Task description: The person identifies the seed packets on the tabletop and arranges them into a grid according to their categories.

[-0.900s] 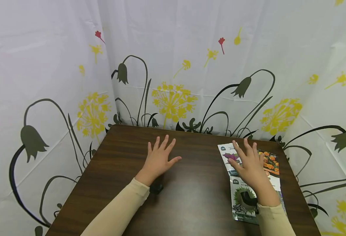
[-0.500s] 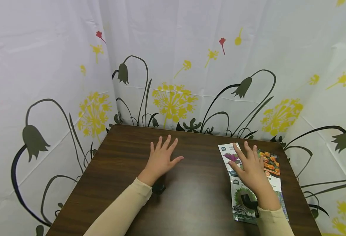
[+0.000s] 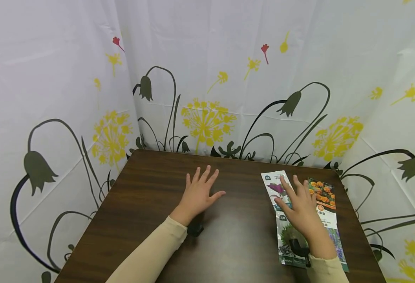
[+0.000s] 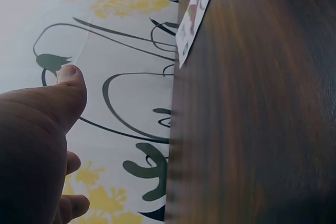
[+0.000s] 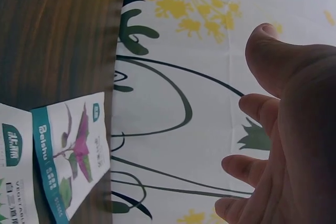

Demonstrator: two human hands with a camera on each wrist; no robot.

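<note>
Head view: left hand (image 3: 199, 193) lies flat on the dark wood tabletop (image 3: 150, 204), centre of frame, fingers spread and straight; grip open, holding nothing. Left wrist view shows only the thumb and fingertips at lower left, against the flowered curtain (image 3: 207, 78).

Right hand (image 3: 299, 206) sits right of centre, fingers straight and extended over a cluster of seed packets; grip open, nothing pinched. Whether the palm presses on the packets or hovers just above cannot be told.

Packets, lower right of the head view:
- purple-plant packet (image 3: 277, 188), under the index finger; in the right wrist view it lies at lower left near the tabletop edge (image 5: 73, 153).
- orange-flower packet (image 3: 323, 193), just right of the fingers.
- green packet (image 3: 287, 243), below the wrist, overlapping the others.

Sleeves are beige.
</note>
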